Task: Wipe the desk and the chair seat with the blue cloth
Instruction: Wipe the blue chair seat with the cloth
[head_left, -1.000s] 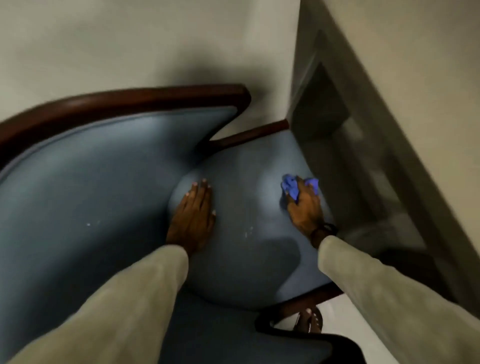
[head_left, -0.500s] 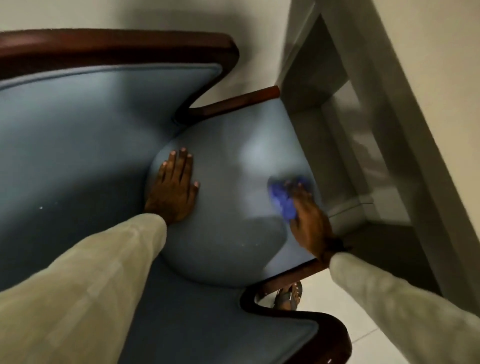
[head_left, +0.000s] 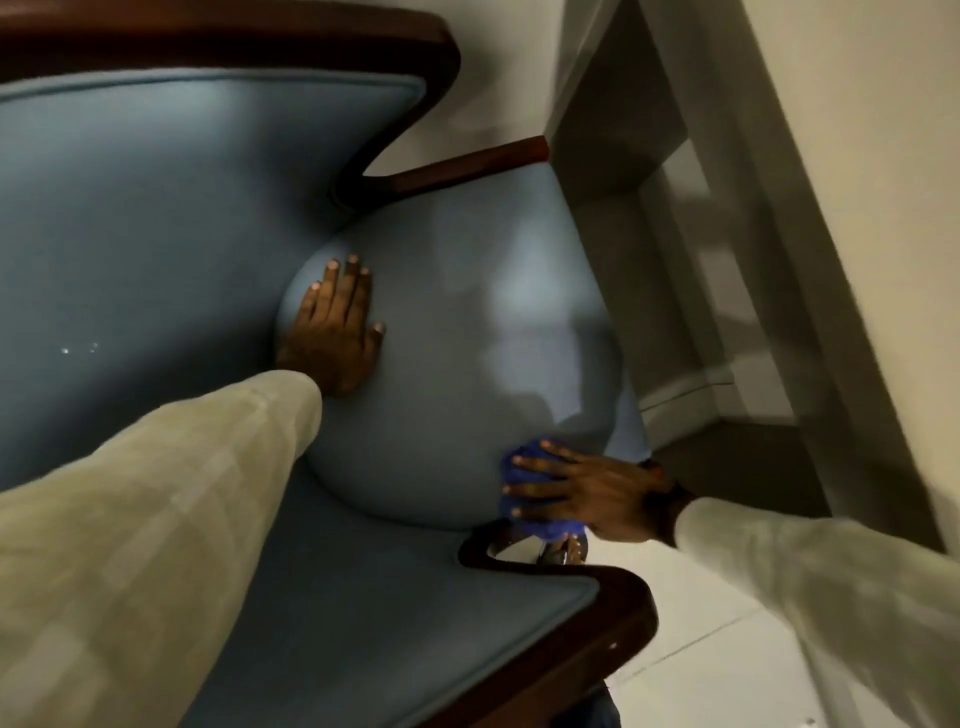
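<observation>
The chair seat (head_left: 457, 332) is a rounded pale-blue cushion inside a dark wooden frame. My left hand (head_left: 335, 327) lies flat on its back left part, fingers spread, holding nothing. My right hand (head_left: 576, 488) presses the crumpled blue cloth (head_left: 540, 525) against the seat's near right edge; most of the cloth is hidden under the fingers. The grey desk (head_left: 779, 260) stands to the right of the chair, its side and legs showing.
The chair's padded blue back (head_left: 156, 208) rises on the left with a dark wooden rim (head_left: 260, 36). A padded arm with a curved wooden edge (head_left: 613, 597) runs along the bottom. A sandalled foot (head_left: 563, 553) shows on the pale tiled floor (head_left: 701, 649).
My right hand has dragged the cloth from the seat's far right side toward me to its near right edge. The left hand stays planted on the seat. The camera has tilted closer.
</observation>
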